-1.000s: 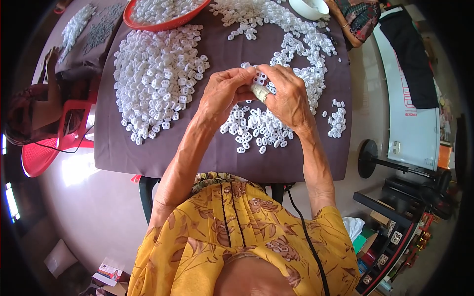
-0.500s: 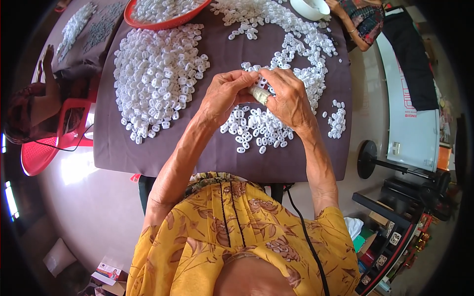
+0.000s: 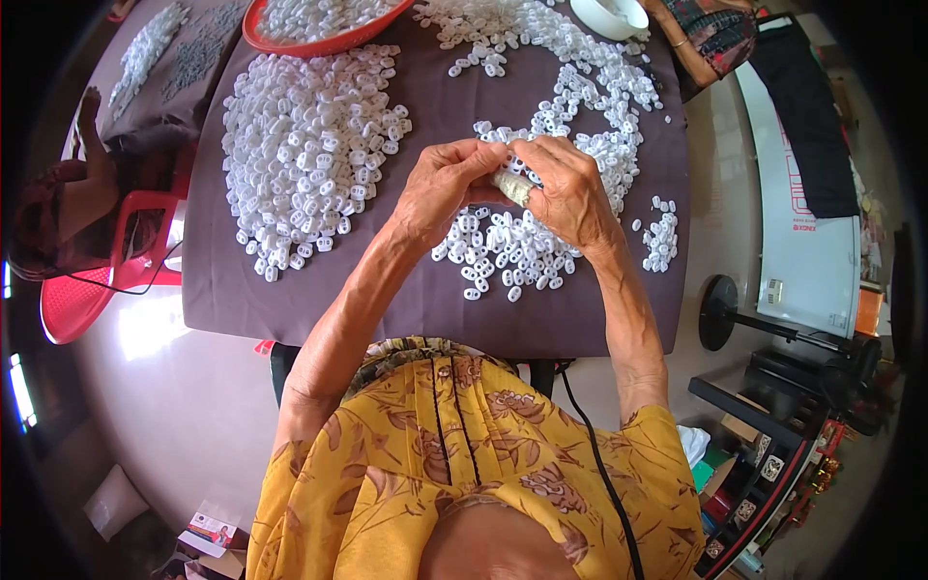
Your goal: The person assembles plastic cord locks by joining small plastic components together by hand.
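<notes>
My left hand (image 3: 440, 188) and my right hand (image 3: 572, 193) meet over the table, thumbs and fingertips pinched close together. Whatever sits between the fingertips is too small and covered to make out. A pale wrap (image 3: 512, 188) goes round one finger of the right hand. Just below the hands lies a loose heap of small white oval pieces with two holes (image 3: 507, 251). More white pieces (image 3: 609, 155) spread beside and beyond the right hand. To the left of my left hand is a large pile of similar white pieces (image 3: 300, 145).
A red basin (image 3: 319, 46) of white pieces stands at the far left of the purple-brown tablecloth (image 3: 387, 300). At the far right, another person's arm (image 3: 686, 48) is near a white bowl (image 3: 609, 17). Someone sits by a red chair (image 3: 82, 307) at left.
My hands stay in nearly the same place, with only slight shifts of the fingers. The other person's arm at the far right has moved slightly. The piles look unchanged.
</notes>
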The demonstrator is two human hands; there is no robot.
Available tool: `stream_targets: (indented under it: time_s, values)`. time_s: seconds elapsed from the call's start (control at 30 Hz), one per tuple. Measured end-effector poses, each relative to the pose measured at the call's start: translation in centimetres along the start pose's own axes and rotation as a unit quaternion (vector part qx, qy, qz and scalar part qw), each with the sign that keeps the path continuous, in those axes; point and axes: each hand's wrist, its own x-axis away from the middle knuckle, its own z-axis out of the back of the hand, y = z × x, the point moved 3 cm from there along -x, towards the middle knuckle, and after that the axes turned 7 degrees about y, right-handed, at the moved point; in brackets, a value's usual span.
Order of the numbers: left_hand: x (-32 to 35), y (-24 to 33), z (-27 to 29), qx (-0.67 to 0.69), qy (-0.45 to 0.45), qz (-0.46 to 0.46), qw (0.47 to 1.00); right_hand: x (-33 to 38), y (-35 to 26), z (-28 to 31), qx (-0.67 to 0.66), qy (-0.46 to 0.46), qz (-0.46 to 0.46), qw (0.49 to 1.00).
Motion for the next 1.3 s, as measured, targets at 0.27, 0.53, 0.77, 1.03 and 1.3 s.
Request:
stream_targets:
  time_s: [0.27, 0.53, 0.77, 1.03, 1.3]
  values:
    - [-0.04, 0.15, 0.04, -0.076, -0.012, -0.017, 0.997, -0.11, 0.09, 0.07, 0.002, -0.004, 0.017, 1.0]
    - [0.07, -0.46, 0.04, -0.023, -0.004, -0.004, 1.0, 0.23, 0.17, 0.19, -0.007, -0.025, 0.019, 0.999]
    - [0.65, -0.12, -0.2, -0.011, -0.007, -0.01, 1.0, 0.05, -0.26, 0.53, -0.005, -0.019, 0.03, 0.999]
    - [0.67, 0.08, -0.31, -0.02, -0.006, -0.014, 1.0, -0.13, -0.18, 0.59, -0.007, -0.004, 0.057, 0.998]
    - [0.37, -0.62, -0.32, -0.02, -0.003, -0.005, 1.0, -0.08, 0.02, 0.63, 0.001, 0.015, 0.085, 0.996]
